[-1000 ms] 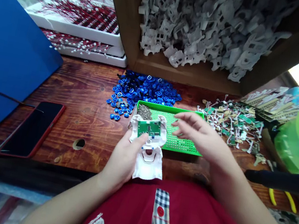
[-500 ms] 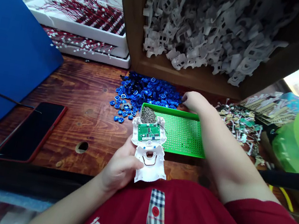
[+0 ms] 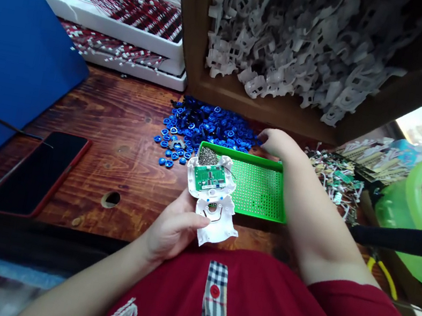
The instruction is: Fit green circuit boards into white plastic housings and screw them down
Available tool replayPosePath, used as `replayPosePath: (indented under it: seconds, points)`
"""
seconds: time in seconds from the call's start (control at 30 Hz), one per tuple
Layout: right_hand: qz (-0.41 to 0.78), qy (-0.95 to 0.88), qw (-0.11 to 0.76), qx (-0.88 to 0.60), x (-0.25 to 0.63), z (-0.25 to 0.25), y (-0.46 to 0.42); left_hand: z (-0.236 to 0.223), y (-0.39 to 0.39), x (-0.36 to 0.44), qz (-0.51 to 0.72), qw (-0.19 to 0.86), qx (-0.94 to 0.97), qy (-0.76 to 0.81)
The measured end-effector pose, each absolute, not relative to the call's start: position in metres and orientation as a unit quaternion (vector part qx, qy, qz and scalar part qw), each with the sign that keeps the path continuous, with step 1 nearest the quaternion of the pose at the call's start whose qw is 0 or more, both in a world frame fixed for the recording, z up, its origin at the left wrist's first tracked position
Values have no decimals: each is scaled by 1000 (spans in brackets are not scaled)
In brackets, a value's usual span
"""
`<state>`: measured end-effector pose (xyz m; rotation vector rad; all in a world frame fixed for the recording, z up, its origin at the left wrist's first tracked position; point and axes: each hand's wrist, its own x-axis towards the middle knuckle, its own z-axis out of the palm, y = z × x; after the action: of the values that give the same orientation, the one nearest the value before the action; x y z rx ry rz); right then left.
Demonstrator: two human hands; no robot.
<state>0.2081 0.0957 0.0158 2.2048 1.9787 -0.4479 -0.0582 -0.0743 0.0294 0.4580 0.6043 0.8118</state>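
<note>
My left hand (image 3: 176,225) grips a white plastic housing (image 3: 218,230), the thumb lying across its lower part. A green circuit board (image 3: 209,178) sits in the upper part of the housing, with small blue spots below it. My right hand (image 3: 275,141) reaches to the right edge of a heap of small blue plastic parts (image 3: 216,126); its fingertips are partly hidden, and I cannot see what they hold, if anything. Behind the housing lies a green perforated tray (image 3: 260,188), with small metal screws (image 3: 208,156) in its left end.
A cardboard box (image 3: 195,82) of white plastic parts stands at the back. White trays (image 3: 172,50) of red wires are at back left, a phone (image 3: 37,171) at left. Wired boards (image 3: 334,174), a light-green tub (image 3: 393,212) and yellow-handled pliers (image 3: 388,279) lie right.
The housing in my left hand has turned slightly, its lower part moving up and a little right. My right hand stays at the edge of the blue heap. The view has shifted slightly.
</note>
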Motion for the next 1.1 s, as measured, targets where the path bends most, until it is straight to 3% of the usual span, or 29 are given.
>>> replayPosePath:
  seconds: [0.3,0.43,0.57,0.67,1.1]
  points:
    - [-136,632,38,762,193,27,86,21,-77,-55,398,829,264,292]
    - [-132,642,-58,753,177,62,35,16,-77,-52,420,809,301,279]
    - [-267,722,-219,600,150,93,-44,11,-77,-51,441,779,354,271]
    - [-270,769,-185,549,130,92,-81,13,-77,-48,436,771,377,272]
    - [-12,805,-131,578,101,70,-89,22,-80,-34,454,626,536,337]
